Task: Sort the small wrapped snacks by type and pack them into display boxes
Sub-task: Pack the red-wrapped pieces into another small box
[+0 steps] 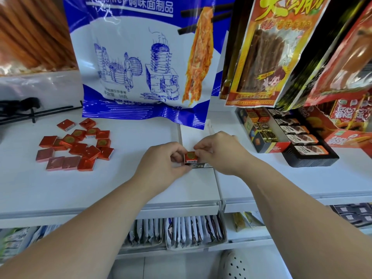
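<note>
Several small red foil-wrapped square snacks (75, 144) lie scattered on the white shelf at the left. In the middle of the shelf my left hand (163, 160) and my right hand (218, 151) meet around a small stack of red square snacks (191, 157), both pinching it. A dark strip, maybe a small box edge (202, 165), shows just under the stack. At the right stands an open display box (267, 147) holding red and gold wrapped squares in rows, with a black tray of brown bars (306, 150) beside it.
A big blue-and-white snack bag (145, 63) hangs just behind my hands. Red and yellow snack bags (267, 53) hang at the right. A black wire rack (30, 113) lies at the far left. The shelf's front edge (177, 208) is near, with packets stored below.
</note>
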Available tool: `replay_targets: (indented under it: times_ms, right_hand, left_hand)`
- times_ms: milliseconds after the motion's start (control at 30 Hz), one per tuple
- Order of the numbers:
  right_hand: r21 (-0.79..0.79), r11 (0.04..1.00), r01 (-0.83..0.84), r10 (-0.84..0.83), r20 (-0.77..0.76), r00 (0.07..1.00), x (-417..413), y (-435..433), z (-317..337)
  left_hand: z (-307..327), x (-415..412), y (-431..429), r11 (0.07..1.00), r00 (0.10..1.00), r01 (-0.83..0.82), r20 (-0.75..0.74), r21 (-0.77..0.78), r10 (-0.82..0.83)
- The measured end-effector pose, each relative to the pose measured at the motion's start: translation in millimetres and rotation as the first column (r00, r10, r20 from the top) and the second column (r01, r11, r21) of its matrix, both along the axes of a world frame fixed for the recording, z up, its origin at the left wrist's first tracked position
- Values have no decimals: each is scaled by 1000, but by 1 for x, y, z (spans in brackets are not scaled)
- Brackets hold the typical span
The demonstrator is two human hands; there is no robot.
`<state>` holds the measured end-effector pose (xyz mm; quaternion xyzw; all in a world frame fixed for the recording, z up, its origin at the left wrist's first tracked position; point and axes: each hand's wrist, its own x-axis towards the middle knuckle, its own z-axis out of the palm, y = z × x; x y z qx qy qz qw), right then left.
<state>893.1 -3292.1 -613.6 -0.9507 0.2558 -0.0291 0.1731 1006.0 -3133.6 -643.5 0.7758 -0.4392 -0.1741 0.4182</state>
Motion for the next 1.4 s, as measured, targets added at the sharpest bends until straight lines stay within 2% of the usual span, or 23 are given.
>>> replay_targets:
  times_ms: [133,233,367,500,567,700,867,967,1067,1233,1400]
  right_hand:
    - [-130,988,78,-51,201,978,8,11,1]
    - [-162,986,40,12,310,951,26,35,3]
    - [-210,973,-99,147,230,962,54,73,2]
    - [-131,975,-182,203,177,963,90,107,-11]
    - [-73,979,-191,200,146,969,106,121,-15]
    - [13,984,-177,171,206,964,130,143,-26]
    - [-132,980,-147,172,200,965,141,157,-40]
    - [-125,983,-137,164,233,959,140,155,-41]
    - [-54,985,-162,169,193,966,130,142,-34]
    - [199,955,-218,181,191,965,94,119,-14]
    - [196,956,-219,189,163,968,67,108,-9]
  left_hand:
    - [8,5,13,1000,997,5,74,-2,-5]
    - [15,22,36,999,985,-37,169,4,36]
    - [18,61,82,972,929,-235,290,-11,228]
    - [16,94,123,889,827,-457,350,-41,441]
    - [15,102,135,860,812,-510,340,15,475]
    - [12,107,141,847,836,-508,329,160,439]
    - [7,106,136,849,834,-494,377,185,403]
    - [5,104,130,860,828,-472,433,193,357]
    - [6,103,127,860,820,-463,470,213,326]
    - [7,102,125,890,836,-405,479,211,267]
    - [17,87,119,927,900,-291,396,237,182]
